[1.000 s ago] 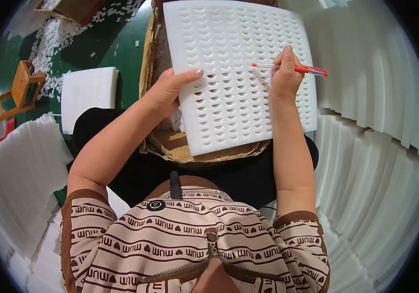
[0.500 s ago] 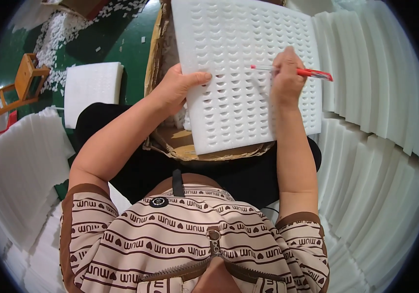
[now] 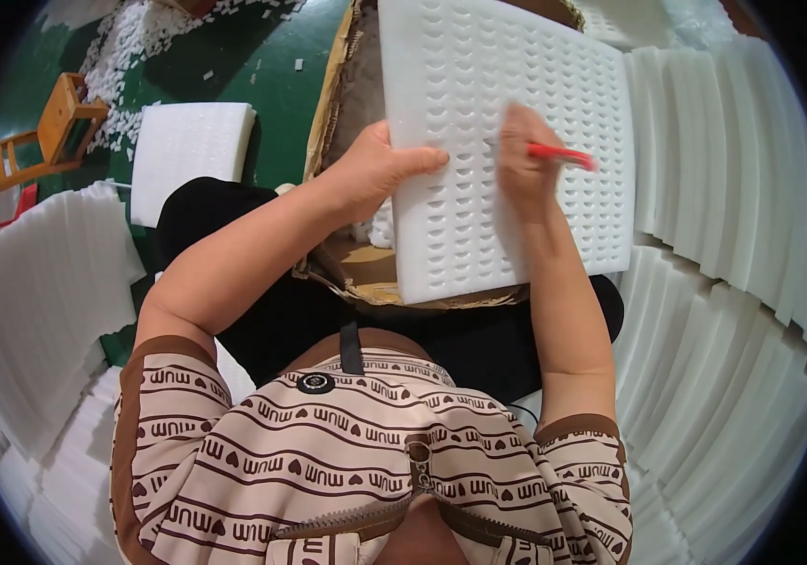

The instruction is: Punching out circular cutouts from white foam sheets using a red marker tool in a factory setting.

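A white foam sheet (image 3: 554,226) with rows of crescent-shaped cuts leans over an open cardboard box (image 3: 326,104) in front of me. My left hand (image 3: 380,169) grips the sheet's left edge, thumb on its face and the other fingers hidden behind. Closed round a red pen (image 3: 562,155), my right hand (image 3: 528,158) is over the middle of the sheet, slightly blurred by motion. The pen's tip is too smeared to make out, so I cannot tell whether it touches the foam. Small white foam pieces (image 3: 382,226) show inside the box beside the sheet.
Stacks of white foam sheets stand on the right (image 3: 705,151) and on the left (image 3: 50,282). Another foam sheet (image 3: 187,155) lies on the green floor (image 3: 276,113) at left. Beyond it are a small wooden chair (image 3: 60,132) and scattered white foam bits (image 3: 121,71).
My right hand and the pen have moved left across the sheet. The sheet, box and my left hand appear a little further right in the picture, as the view has shifted.
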The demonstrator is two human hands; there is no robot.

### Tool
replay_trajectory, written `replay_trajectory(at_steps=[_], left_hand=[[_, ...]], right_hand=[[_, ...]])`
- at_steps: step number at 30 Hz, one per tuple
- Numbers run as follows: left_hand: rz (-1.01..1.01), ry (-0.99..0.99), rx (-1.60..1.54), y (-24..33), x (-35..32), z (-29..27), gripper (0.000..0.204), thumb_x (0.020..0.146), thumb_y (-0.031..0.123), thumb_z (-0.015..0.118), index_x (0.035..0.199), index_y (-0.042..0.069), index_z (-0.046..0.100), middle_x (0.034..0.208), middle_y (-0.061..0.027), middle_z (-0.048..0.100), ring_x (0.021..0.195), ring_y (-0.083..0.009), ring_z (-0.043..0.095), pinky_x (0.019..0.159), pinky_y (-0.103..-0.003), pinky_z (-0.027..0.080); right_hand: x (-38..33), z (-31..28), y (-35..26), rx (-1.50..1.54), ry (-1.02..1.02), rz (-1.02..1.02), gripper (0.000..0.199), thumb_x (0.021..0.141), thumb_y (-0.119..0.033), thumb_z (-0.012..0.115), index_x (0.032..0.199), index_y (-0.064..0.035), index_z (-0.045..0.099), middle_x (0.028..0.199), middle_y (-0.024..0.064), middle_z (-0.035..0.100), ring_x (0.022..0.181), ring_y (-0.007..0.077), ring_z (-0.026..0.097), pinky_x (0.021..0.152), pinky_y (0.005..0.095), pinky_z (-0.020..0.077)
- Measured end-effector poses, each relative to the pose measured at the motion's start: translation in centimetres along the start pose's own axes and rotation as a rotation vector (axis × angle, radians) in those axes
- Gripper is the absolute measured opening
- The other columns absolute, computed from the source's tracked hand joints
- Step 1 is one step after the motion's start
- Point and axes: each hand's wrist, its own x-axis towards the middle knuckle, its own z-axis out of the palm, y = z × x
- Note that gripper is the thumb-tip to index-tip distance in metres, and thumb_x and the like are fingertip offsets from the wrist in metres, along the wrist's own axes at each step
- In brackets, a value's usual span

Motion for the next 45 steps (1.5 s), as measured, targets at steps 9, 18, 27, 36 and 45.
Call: replay_trajectory(at_steps=[9,18,27,36,45], left_hand=[[-0.038,0.019,-0.018,0.3,0.0,0.3,0.041,0.076,0.003,0.070,0.112,-0.002,0.052,0.096,-0.0157,0.064,0.080,-0.0217,0.064,0.071,-0.032,0.055],[-0.004,-0.038,0.007,0.0,-0.2,0.1,0.043,0.076,0.002,0.070,0.115,-0.001,0.050,0.098,-0.0149,0.064,0.083,-0.0222,0.064,0.073,-0.031,0.054],[0.023,-0.095,0.119,-0.1,0.1,0.0,0.042,0.076,0.002,0.067,0.114,-0.001,0.050,0.101,-0.0174,0.063,0.086,-0.0257,0.063,0.076,-0.033,0.053],[-0.205,0.090,-0.215,1.6,1.0,-0.4,0.050,0.070,0.008,0.070,0.114,-0.005,0.051,0.104,-0.0228,0.061,0.087,-0.0335,0.062,0.079,-0.043,0.050],[-0.033,-0.002,-0.005,1.4,0.8,0.1,0.044,0.074,0.006,0.068,0.113,-0.006,0.052,0.098,-0.0210,0.063,0.083,-0.0284,0.064,0.075,-0.037,0.053]], right_hand=[[0.2,-0.3,-0.8,0.657,0.120,0.283,0.019,0.089,-0.007,0.051,0.071,-0.0019,0.053,0.063,0.0034,0.051,0.053,0.0130,0.042,0.048,0.0262,0.0346],[0.1,0.0,-2.0,0.562,0.057,0.062,0.015,0.087,-0.003,0.051,0.072,-0.0014,0.054,0.068,0.0043,0.053,0.056,0.0143,0.044,0.052,0.0264,0.0365],[0.3,0.5,-3.3,0.487,-0.025,-0.014,0.014,0.083,-0.003,0.054,0.070,-0.0042,0.055,0.063,0.0028,0.050,0.054,0.0144,0.042,0.050,0.0266,0.0361],[1.2,-4.3,4.0,0.834,0.426,0.799,0.041,0.094,-0.030,0.048,0.060,-0.0079,0.045,0.059,-0.0003,0.043,0.055,0.0103,0.036,0.051,0.0229,0.0321],[0.7,-1.8,2.7,0.032,0.082,0.367,0.037,0.093,-0.023,0.048,0.061,-0.0052,0.046,0.057,-0.0006,0.043,0.053,0.0108,0.037,0.050,0.0238,0.0326]])
